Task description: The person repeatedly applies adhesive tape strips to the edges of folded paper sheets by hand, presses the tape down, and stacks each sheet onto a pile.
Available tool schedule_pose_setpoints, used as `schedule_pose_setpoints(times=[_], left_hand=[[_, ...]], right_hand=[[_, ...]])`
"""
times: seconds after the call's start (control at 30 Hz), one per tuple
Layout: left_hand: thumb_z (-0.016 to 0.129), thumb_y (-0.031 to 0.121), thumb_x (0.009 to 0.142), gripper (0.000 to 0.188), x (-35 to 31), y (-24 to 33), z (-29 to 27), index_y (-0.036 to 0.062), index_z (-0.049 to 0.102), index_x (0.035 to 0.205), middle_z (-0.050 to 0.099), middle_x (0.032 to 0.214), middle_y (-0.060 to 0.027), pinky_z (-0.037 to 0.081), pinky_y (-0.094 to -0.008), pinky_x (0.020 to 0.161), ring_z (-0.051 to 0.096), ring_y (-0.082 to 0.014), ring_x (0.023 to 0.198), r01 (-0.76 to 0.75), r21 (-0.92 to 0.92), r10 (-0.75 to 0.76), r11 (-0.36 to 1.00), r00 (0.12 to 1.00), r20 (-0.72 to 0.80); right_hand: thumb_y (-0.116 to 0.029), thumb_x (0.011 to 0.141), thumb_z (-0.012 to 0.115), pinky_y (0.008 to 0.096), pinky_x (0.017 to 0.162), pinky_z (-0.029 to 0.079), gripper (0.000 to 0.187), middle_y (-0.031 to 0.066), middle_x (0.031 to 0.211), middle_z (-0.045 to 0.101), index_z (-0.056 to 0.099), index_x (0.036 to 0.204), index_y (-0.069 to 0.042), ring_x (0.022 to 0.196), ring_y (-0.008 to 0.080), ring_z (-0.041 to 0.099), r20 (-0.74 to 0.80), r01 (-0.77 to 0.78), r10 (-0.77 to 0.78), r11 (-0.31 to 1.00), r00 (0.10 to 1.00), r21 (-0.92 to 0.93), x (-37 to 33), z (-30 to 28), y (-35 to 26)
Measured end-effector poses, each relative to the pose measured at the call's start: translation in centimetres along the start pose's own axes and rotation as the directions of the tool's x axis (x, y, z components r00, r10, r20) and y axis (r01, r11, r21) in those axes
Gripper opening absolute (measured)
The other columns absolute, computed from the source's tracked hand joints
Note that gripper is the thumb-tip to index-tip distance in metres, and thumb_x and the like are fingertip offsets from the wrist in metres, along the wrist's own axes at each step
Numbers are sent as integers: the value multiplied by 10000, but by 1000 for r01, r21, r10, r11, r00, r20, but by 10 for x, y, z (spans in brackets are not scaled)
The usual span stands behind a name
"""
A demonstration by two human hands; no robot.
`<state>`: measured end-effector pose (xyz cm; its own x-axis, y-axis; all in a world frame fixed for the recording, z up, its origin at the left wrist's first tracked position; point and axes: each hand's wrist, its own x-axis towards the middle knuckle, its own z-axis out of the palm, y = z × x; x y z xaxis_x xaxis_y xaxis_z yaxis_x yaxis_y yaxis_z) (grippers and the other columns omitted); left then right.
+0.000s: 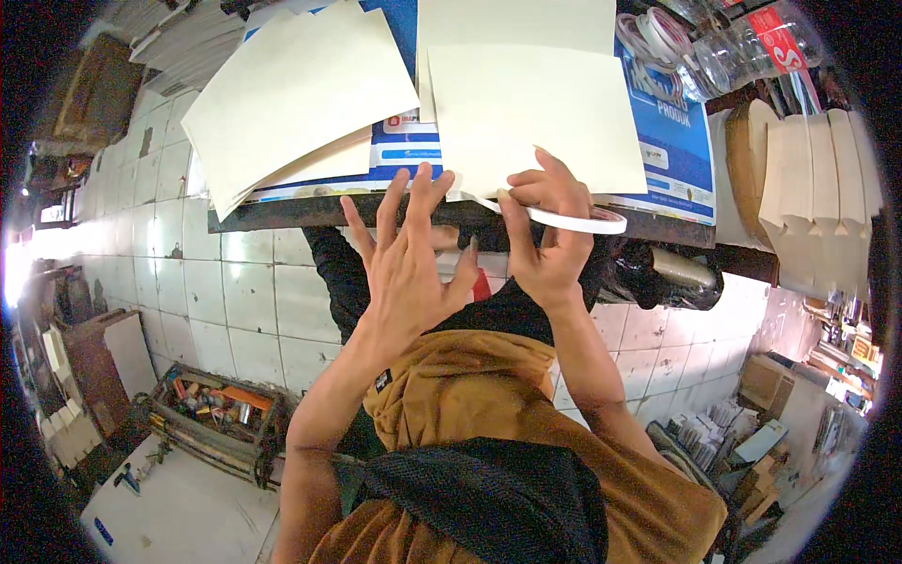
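Observation:
My right hand [552, 237] pinches a narrow roll of white tape [606, 224] at the near edge of the table. A short strip runs from the roll leftward to the bottom edge of a cream paper sheet [540, 117]. My left hand [406, 268] is open, its fingers spread, with the fingertips by that sheet's lower left corner. To the left lies a fanned pile of cream sheets [301, 99]. Beneath the papers is a blue printed sheet [681, 146] covering part of the tabletop.
More tape rolls [648, 38] and a clear plastic bottle [738, 56] lie at the far right. Thick paper stacks [817, 174] stand at the right edge. A box of tools and odds and ends [221, 409] sits lower left, on the white-tiled floor side [249, 315].

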<state>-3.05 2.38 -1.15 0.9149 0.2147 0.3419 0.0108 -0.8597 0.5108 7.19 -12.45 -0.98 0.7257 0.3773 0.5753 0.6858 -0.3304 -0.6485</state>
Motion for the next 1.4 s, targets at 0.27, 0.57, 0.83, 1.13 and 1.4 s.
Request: schedule_pose_setpoints(times=[0.27, 0.57, 0.83, 1.13, 1.4], left_hand=[[735, 258, 831, 535, 0, -5, 6, 19, 617, 1295, 526, 1530, -29, -40, -653, 1219, 363, -317, 1483, -7, 4, 7, 1000, 1000, -22], [746, 283, 857, 915, -4, -10, 9, 11, 237, 1566, 530, 1524, -89, -2, -611, 1237, 365, -332, 1474, -5, -4, 5, 1000, 999, -42], [740, 261, 814, 901, -17, -9, 13, -49, 277, 1522, 555, 1476, -106, -31, -600, 1238, 353, -351, 1467, -72, -157, 42, 985, 981, -187], [731, 271, 808, 883, -19, -11, 17, -27, 299, 1519, 573, 1473, -86, -49, -597, 1240, 334, -324, 1490, -91, -134, 65, 987, 980, -188], [720, 292, 818, 889, -20, -13, 25, -29, 304, 1536, 608, 1460, -72, -53, -594, 1240, 354, -316, 1495, -78, -96, 60, 992, 983, -174]], right_hand=[[2, 905, 724, 344, 878, 506, 550, 112, 972, 716, 511, 1412, -7, 838, 189, 680, -8, -321, 359, 845, 933, 429, 9, -3, 0], [-117, 906, 742, 379, 919, 426, 516, 44, 856, 722, 568, 1390, -76, 847, 176, 699, 21, -224, 224, 958, 974, 180, 8, 3, 5], [-137, 917, 731, 397, 913, 412, 497, 18, 829, 705, 576, 1389, -109, 832, 182, 695, 37, -98, 98, 995, 994, -2, 13, -1, 0], [-64, 893, 749, 389, 924, 454, 342, 61, 905, 741, 657, 1220, -29, 888, 196, 699, 40, -128, 130, 991, 991, -41, 13, -3, -6], [-89, 908, 746, 367, 915, 449, 450, 28, 803, 714, 611, 1334, -37, 862, 179, 694, 52, -130, 134, 989, 990, -68, 14, -3, -7]])
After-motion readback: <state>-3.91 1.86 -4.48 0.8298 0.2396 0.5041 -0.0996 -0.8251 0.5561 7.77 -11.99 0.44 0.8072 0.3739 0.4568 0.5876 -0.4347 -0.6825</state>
